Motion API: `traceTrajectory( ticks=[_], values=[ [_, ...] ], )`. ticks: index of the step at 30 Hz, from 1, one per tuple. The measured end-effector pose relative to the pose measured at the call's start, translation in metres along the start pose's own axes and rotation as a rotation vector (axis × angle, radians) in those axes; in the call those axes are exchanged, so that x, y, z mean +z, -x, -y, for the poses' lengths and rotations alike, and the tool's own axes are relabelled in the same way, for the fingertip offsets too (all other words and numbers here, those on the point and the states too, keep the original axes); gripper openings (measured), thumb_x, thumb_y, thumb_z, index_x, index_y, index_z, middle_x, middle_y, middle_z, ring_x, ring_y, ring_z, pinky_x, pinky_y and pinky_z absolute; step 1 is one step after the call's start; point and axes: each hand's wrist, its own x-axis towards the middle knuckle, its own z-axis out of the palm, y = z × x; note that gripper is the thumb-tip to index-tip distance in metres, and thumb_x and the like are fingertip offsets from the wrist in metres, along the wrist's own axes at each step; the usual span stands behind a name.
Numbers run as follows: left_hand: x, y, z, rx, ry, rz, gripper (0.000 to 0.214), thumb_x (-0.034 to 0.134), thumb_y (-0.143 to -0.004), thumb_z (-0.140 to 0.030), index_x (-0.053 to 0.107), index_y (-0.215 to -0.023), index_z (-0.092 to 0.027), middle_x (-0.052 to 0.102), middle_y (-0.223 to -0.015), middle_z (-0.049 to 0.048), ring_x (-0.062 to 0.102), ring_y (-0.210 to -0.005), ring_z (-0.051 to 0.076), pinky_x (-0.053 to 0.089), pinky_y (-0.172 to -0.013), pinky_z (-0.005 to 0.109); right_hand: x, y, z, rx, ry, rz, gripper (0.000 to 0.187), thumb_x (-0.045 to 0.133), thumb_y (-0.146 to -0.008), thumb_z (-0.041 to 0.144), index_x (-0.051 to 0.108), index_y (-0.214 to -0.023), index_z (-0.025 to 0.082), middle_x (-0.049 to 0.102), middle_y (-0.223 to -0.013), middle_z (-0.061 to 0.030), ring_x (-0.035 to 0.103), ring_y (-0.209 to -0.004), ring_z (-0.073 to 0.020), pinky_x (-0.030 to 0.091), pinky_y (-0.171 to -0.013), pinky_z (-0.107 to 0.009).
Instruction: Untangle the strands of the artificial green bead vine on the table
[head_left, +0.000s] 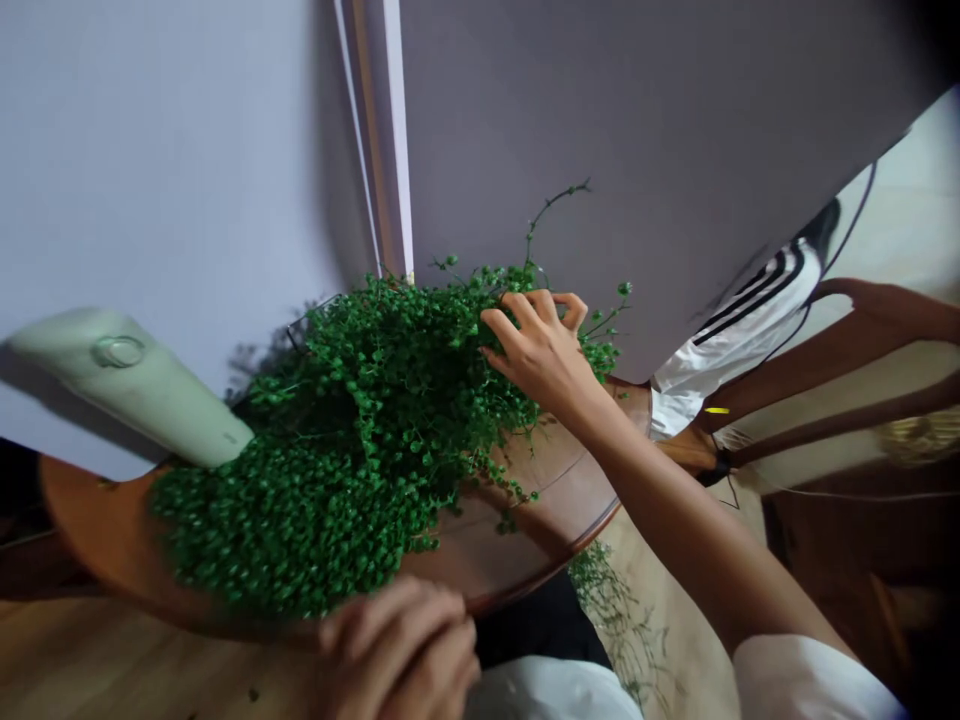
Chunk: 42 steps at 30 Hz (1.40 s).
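Note:
A bushy heap of green plant strands (420,380) with small bead-like leaves covers much of a round brown wooden table (555,490). Its front left part is a denser, lower mat of green beads (277,530). My right hand (544,340) reaches into the upper right of the heap, fingers bent and closed on strands; the fingertips are partly hidden in the leaves. At the table's near edge, below the mat, is my left hand (405,650), blurred, with its fingers curled together. Whatever it may hold is hidden.
A pale green device with a round button (172,390) stands tilted behind the mat, near the wall (187,150). Loose green strands (622,620) hang or lie beside the table at lower right. Another person's white striped sleeve (757,310) shows beyond the panel (600,120).

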Motion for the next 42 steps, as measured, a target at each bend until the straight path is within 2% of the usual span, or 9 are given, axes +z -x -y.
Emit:
traceTrajectory(
  ticks=[4,7,15,19,29,33,36,39,42],
  values=[
    [-0.011,-0.095,0.018,-0.179,-0.418,-0.162,0.047,0.068,-0.094,-0.039,0.057,-0.138,-0.026,0.046,-0.154,0.0180,0.051,-0.134,0.041,0.042,-0.106,0.060,-0.009,-0.013,-0.008,-0.039,0.046,0.009,0.019,0.044,-0.103,0.015,0.059,-0.116,0.018,0.062,-0.122,-0.0125,0.048,-0.114,-0.0291,0.023,-0.099,-0.049],
    [-0.001,-0.136,0.027,-0.231,-0.530,0.019,0.065,0.076,-0.088,-0.035,0.050,-0.146,-0.025,0.031,-0.163,0.0216,0.041,-0.143,0.044,0.043,-0.103,0.060,-0.013,-0.016,-0.013,-0.093,0.045,0.015,0.019,0.043,-0.104,0.013,0.059,-0.112,0.018,0.064,-0.119,-0.0114,0.049,-0.111,-0.0276,0.024,-0.096,-0.046],
    [0.014,-0.161,0.057,-0.163,-0.604,0.282,0.034,0.072,-0.091,-0.027,0.067,-0.125,-0.026,0.056,-0.140,0.0154,0.056,-0.124,0.035,0.045,-0.094,0.046,-0.010,0.012,-0.032,-0.232,-0.075,0.012,0.015,0.047,-0.105,0.018,0.061,-0.111,0.019,0.066,-0.118,-0.0098,0.052,-0.107,-0.0249,0.026,-0.094,-0.043],
    [0.000,-0.187,0.057,-0.078,-0.630,0.362,0.016,0.058,-0.097,-0.022,0.070,-0.108,-0.021,0.063,-0.125,0.0135,0.062,-0.112,0.029,0.042,-0.091,0.041,-0.008,0.026,-0.043,-0.205,-0.178,-0.006,0.016,0.057,-0.103,0.025,0.061,-0.117,0.020,0.067,-0.119,-0.0097,0.053,-0.107,-0.0259,0.027,-0.091,-0.043],
    [-0.034,-0.273,0.065,-0.084,-0.685,0.374,0.029,0.038,-0.096,-0.013,0.066,-0.098,-0.016,0.074,-0.094,0.0090,0.067,-0.083,0.026,0.043,-0.083,0.038,-0.015,0.059,-0.047,-0.126,-0.386,-0.052,0.034,0.065,-0.100,0.035,0.054,-0.128,0.018,0.068,-0.115,-0.0102,0.057,-0.104,-0.0272,0.038,-0.087,-0.044],
    [-0.039,-0.300,0.068,-0.111,-0.722,0.306,0.032,0.035,-0.099,-0.019,0.067,-0.098,-0.015,0.068,-0.079,0.0085,0.064,-0.076,0.025,0.042,-0.076,0.036,-0.028,0.086,-0.033,-0.113,-0.582,-0.252,0.021,0.062,-0.099,0.016,0.057,-0.118,0.014,0.069,-0.102,-0.0098,0.056,-0.100,-0.0257,0.043,-0.086,-0.042],
    [-0.040,-0.317,0.069,-0.085,-0.733,0.276,0.039,0.031,-0.101,-0.021,0.067,-0.087,-0.012,0.066,-0.080,0.0114,0.063,-0.074,0.023,0.042,-0.077,0.037,-0.034,0.108,-0.006,-0.257,-0.756,-0.381,0.015,0.060,-0.095,0.010,0.062,-0.109,0.013,0.068,-0.089,-0.0080,0.056,-0.089,-0.0235,0.044,-0.083,-0.042],
    [-0.039,-0.331,0.068,-0.097,-0.721,0.265,0.042,0.030,-0.103,-0.021,0.068,-0.088,-0.010,0.065,-0.080,0.0120,0.063,-0.071,0.022,0.043,-0.076,0.038,-0.028,0.120,0.028,-0.481,-0.874,-0.317,0.013,0.057,-0.099,0.016,0.064,-0.109,0.013,0.063,-0.079,-0.0033,0.055,-0.075,-0.0177,0.041,-0.070,-0.035],
    [-0.039,-0.342,0.065,-0.135,-0.704,0.253,0.042,0.031,-0.103,-0.022,0.069,-0.097,-0.005,0.064,-0.077,0.0114,0.064,-0.074,0.022,0.044,-0.075,0.037,-0.011,0.118,0.052,-0.441,-0.841,-0.117,0.015,0.056,-0.101,0.025,0.063,-0.107,0.014,0.062,-0.077,-0.0020,0.054,-0.071,-0.0179,0.040,-0.063,-0.035]
  ],
)
